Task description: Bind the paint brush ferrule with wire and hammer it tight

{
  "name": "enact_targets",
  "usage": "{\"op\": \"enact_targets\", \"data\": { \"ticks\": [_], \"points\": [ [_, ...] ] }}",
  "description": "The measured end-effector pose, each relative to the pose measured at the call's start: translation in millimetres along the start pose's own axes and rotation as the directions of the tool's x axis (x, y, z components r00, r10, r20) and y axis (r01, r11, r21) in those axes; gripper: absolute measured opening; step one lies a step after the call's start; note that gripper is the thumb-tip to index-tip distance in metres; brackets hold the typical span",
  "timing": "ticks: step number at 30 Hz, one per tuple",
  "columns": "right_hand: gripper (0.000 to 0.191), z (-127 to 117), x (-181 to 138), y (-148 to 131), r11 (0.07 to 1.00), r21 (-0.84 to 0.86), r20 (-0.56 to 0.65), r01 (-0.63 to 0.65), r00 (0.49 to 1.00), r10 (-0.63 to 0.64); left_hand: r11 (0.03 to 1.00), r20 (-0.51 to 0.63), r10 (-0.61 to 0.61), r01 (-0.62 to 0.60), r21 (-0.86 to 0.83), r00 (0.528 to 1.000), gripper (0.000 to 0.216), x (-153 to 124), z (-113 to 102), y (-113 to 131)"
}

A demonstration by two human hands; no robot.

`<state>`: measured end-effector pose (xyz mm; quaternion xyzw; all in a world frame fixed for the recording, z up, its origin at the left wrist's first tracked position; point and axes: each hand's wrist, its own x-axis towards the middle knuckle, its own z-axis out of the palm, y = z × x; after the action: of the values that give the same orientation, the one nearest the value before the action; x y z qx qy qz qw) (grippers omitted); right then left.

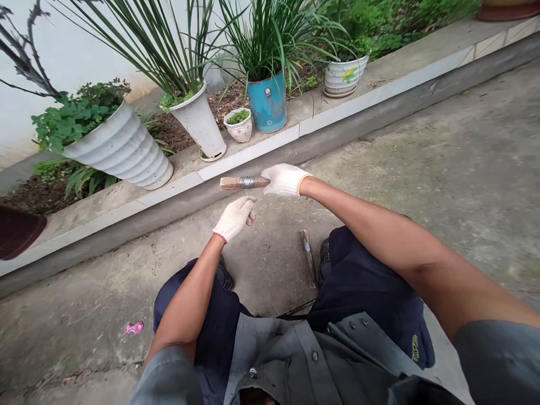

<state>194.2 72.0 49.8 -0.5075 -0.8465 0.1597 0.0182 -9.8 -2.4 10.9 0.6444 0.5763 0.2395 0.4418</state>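
My right hand (284,180), in a white knitted glove, grips one end of a short wooden stick (230,183). Thin silvery wire (250,182) is wound round the stick's middle. The stick lies level in the air, its bare end pointing left. Just below it is my left hand (234,219), gloved too, with its fingers closed. A fine strand of wire seems to run from the winding down to these fingers; their exact hold is hard to see. Between my feet a second wire-wound stick (309,259) lies on the concrete, beside my right shoe.
A low tiled ledge (253,152) crosses in front. On it stand a ribbed white pot (126,149), a tall white pot (200,124), a small patterned pot (240,130), a blue bucket (269,104) and another white pot (343,76), all planted. A pink object (134,327) lies on the ground at left.
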Motion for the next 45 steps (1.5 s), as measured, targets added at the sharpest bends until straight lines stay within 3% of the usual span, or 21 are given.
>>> {"op": "enact_targets", "data": {
  "ticks": [6,14,20,27,36,42,45],
  "points": [
    [0.035,8,3,4,0.990,-0.088,-0.069,-0.113,0.992,0.107,0.984,0.122,-0.056,0.075,-0.163,0.991,0.028,0,8,-8],
    [0.033,12,3,4,0.988,-0.108,-0.072,-0.108,0.992,0.101,0.992,0.142,-0.050,0.066,-0.111,0.989,0.029,1,12,-13],
    [0.034,15,3,5,0.984,-0.153,-0.146,-0.092,0.987,0.070,0.990,0.153,-0.057,0.075,-0.119,0.987,0.034,0,14,-13],
    [0.030,15,4,7,0.981,-0.161,-0.033,-0.106,0.994,0.102,0.977,0.144,-0.054,0.082,-0.196,0.988,0.028,-2,15,-13],
    [0.038,20,2,5,0.994,-0.054,-0.077,-0.100,0.992,0.095,0.894,0.232,-0.037,0.136,-0.428,0.972,0.031,0,21,-16],
    [0.031,21,5,5,0.948,-0.283,-0.131,-0.144,0.985,0.111,0.910,0.250,0.035,0.072,-0.407,0.968,0.033,-5,18,-15],
    [0.028,24,3,5,0.887,-0.450,-0.071,-0.104,0.994,0.081,0.976,0.278,-0.003,0.063,-0.206,0.961,0.030,-5,11,-11]
  ]
}}
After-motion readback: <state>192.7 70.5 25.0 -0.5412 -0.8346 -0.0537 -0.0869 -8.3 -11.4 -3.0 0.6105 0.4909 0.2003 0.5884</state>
